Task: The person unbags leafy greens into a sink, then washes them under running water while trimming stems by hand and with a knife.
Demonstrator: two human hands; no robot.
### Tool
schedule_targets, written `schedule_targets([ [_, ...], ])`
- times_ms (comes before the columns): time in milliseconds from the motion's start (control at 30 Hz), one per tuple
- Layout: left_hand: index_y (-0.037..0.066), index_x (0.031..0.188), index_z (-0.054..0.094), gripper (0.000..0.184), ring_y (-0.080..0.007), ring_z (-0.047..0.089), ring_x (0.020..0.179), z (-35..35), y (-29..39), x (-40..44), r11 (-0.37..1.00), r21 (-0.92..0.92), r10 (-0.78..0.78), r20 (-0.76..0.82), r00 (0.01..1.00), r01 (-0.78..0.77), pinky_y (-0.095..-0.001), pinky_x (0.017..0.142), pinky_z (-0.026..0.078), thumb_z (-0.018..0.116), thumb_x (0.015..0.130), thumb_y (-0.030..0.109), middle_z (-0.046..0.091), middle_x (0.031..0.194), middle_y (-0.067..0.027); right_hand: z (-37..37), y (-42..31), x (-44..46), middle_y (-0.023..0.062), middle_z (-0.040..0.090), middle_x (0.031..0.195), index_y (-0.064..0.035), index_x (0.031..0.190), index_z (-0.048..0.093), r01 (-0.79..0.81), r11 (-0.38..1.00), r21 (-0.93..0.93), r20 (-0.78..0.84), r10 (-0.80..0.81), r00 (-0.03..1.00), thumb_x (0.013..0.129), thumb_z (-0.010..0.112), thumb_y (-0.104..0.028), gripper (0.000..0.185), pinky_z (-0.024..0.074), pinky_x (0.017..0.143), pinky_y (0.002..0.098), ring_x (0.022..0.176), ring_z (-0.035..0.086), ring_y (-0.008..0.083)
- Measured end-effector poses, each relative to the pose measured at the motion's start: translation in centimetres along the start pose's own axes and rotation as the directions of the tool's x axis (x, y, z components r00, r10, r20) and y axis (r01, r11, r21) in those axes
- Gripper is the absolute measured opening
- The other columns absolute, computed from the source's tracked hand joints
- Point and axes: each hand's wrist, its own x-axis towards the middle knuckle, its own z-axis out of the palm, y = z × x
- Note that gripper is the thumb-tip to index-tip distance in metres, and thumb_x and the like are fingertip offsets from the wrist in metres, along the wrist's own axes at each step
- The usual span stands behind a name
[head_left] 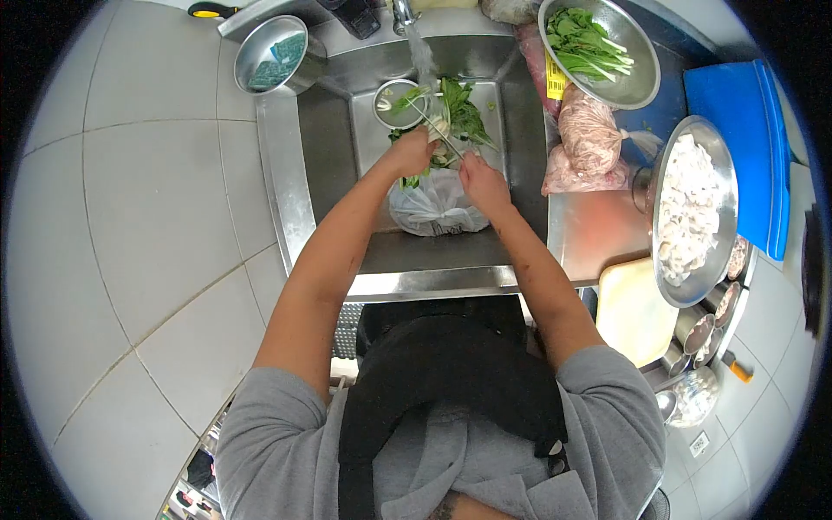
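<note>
My left hand (412, 154) is closed round the pale stem end of a leafy green vegetable (439, 128) over the sink (338, 182). In my right hand (483, 184) is a knife (448, 144), its thin blade slanting up and left across the stems. My fingers hide its handle. More loose green leaves (468, 117) lie on the sink bottom, to the right of and below the stems. A small round metal bowl (379, 114) stands behind my left hand with pale and green pieces in it. Nearer me is a knotted white plastic bag (438, 208).
Water runs from the tap (402, 16). On the right are a bowl of cut greens (589, 43), bagged meat (589, 130), a large bowl of whitish pieces (689, 208), a cutting board (633, 312) and a blue box (741, 147). A metal pot (276, 56) stands left.
</note>
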Motion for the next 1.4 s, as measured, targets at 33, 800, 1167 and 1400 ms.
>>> schedule_targets([
  [33,-0.009,0.112,0.052,0.036,-0.0497,0.061,0.099,-0.2,0.0,-0.1,0.999,-0.032,-0.019,-0.008,1.000,0.019,-0.0527,0.085,0.048,0.052,0.098,0.024,0.062,0.105,-0.0340,-0.1,0.6,-0.4,0.0214,0.065,0.097,-0.0075,0.105,0.049,0.009,1.000,0.009,0.012,-0.009,1.000,0.095,0.049,-0.023,0.019,0.0524,0.075,0.0564,0.086,0.065,0.0459],
  [800,0.000,0.119,0.053,0.039,-0.0282,0.059,0.110,-4.7,2.1,-2.9,0.913,-0.393,0.064,-0.124,0.990,-0.108,-0.0370,0.095,0.045,0.059,0.100,0.033,0.065,0.115,-0.0129,3.4,6.5,-0.1,0.0275,0.065,0.100,-0.0016,0.108,0.053,-0.408,0.912,-0.039,-0.004,0.408,0.913,0.098,0.046,-0.024,0.026,0.0517,0.080,0.0555,0.093,0.064,0.0470],
  [1167,0.004,0.113,0.057,0.022,-0.0090,0.052,0.096,-8.2,8.3,-3.8,0.617,-0.743,0.423,0.037,0.905,-0.258,-0.0265,0.091,0.043,0.057,0.102,0.024,0.058,0.101,0.0019,9.7,12.8,-0.3,0.0281,0.054,0.119,0.0029,0.124,0.052,-0.473,0.872,-0.125,0.030,0.480,0.877,0.098,0.045,-0.019,0.035,0.0546,0.087,0.0499,0.105,0.063,0.0442],
  [1400,0.002,0.117,0.056,0.030,-0.0145,0.056,0.096,-9.8,10.5,-3.4,0.767,-0.579,0.371,0.046,0.928,-0.278,-0.0292,0.090,0.044,0.056,0.101,0.027,0.062,0.102,-0.0044,7.5,10.6,-0.4,0.0266,0.052,0.127,0.0011,0.135,0.049,-0.603,0.797,0.006,0.195,0.591,0.783,0.092,0.050,-0.011,0.045,0.0503,0.095,0.0492,0.115,0.057,0.0436],
])
